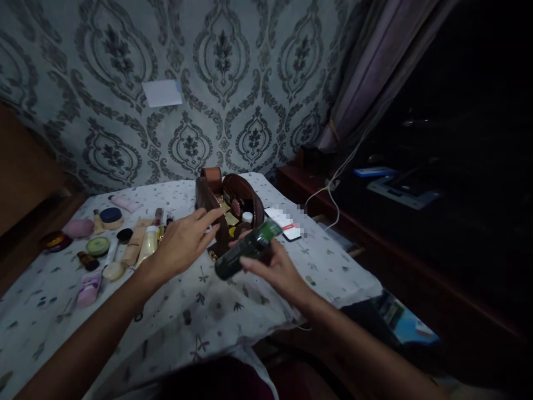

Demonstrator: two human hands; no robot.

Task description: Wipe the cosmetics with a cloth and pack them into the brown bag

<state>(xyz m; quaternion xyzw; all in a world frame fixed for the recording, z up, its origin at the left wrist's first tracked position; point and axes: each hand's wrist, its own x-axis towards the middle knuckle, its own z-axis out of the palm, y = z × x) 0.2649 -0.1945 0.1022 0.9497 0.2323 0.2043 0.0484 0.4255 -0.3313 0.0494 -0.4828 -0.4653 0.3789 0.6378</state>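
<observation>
My right hand [278, 269] is closed around a dark green bottle [249, 250], tilted in front of a brown bag. The brown bag [204, 195] stands open on the patterned white cloth, with a white-capped item [247, 217] and other small items inside. My left hand [189, 236] is at the bag's left front edge, its fingers apart and nothing visible in them. Part of the bag's front is hidden behind the bottle and my hands.
Left of the bag lie several cosmetics, among them a green-topped jar [97, 246], a dark-lidded jar [110, 218] and a pink tube [125, 203]. A phone [287, 226] lies right of the bag. White cables [333, 191] hang at the right.
</observation>
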